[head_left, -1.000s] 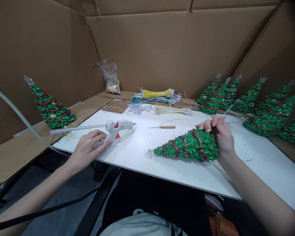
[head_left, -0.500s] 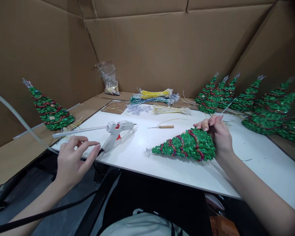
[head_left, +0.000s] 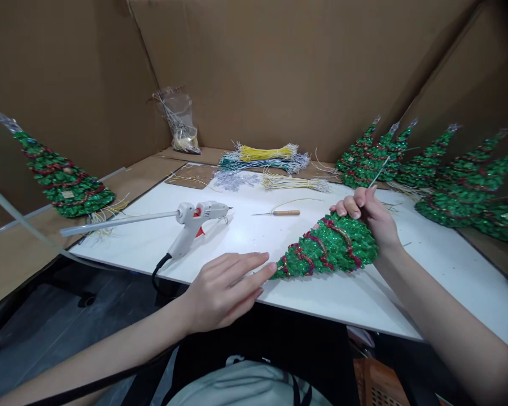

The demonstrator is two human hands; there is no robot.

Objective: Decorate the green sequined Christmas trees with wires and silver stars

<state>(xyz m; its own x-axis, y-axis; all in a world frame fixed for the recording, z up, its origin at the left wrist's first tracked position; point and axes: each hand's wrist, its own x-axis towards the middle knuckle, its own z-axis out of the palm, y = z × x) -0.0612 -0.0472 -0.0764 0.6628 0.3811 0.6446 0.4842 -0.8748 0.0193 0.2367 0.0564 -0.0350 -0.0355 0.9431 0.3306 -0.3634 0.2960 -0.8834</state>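
Observation:
A green glitter tree (head_left: 328,249) with red bead garlands lies on its side on the white board (head_left: 245,237), tip pointing left. My right hand (head_left: 370,217) is closed round its wide base and pinches a thin silver wire that sticks up to the right. My left hand (head_left: 226,287) hovers at the board's near edge, fingers stretched out, fingertips touching the tree's tip and covering its star. It holds nothing. A white glue gun (head_left: 192,221) with a long clear glue stick rests on the board to the left.
An awl with a wooden handle (head_left: 281,213) lies mid-board. Bundles of yellow, green and silver wires (head_left: 266,160) sit at the back. Several finished trees (head_left: 427,169) stand at the right, one tree (head_left: 57,177) at the left. Cardboard walls surround the work area.
My left hand left the glue gun and moved right to the lying tree's tip. My right hand has tilted the tree's base up slightly, still gripping it.

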